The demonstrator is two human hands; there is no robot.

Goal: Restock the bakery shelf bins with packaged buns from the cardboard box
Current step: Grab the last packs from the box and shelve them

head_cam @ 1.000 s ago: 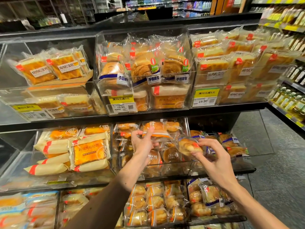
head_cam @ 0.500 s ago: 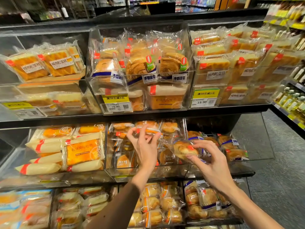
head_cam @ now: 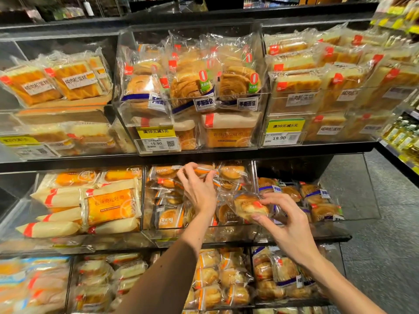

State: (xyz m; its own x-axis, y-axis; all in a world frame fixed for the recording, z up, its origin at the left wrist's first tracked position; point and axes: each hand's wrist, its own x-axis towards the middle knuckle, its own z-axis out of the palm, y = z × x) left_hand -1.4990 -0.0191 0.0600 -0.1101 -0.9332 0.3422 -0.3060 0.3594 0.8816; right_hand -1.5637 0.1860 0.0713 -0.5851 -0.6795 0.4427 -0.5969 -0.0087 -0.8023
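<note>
My left hand [head_cam: 198, 189] reaches into the clear middle-shelf bin [head_cam: 199, 235] and pinches an orange-striped packaged bun [head_cam: 205, 169] at the top of the pile. My right hand [head_cam: 286, 219] holds a clear-wrapped golden bun [head_cam: 248, 206] by thumb and fingertips, just in front of the divider between the middle bin and the right bin [head_cam: 353, 200]. The right bin holds a few blue-labelled buns [head_cam: 317, 200]. No cardboard box is in view.
Upper-shelf bins [head_cam: 192, 87] are packed with swirl breads and sliced cakes, with yellow price tags [head_cam: 156, 138] on their fronts. A left bin holds orange toast packs [head_cam: 108, 207]. Lower bins [head_cam: 222, 282] hold more buns. Grey floor [head_cam: 385, 234] and a bottle shelf lie to the right.
My left hand rose deeper into the middle bin and took hold of a top bun. My right hand lowered its bun toward the bin divider. The view drifted slightly.
</note>
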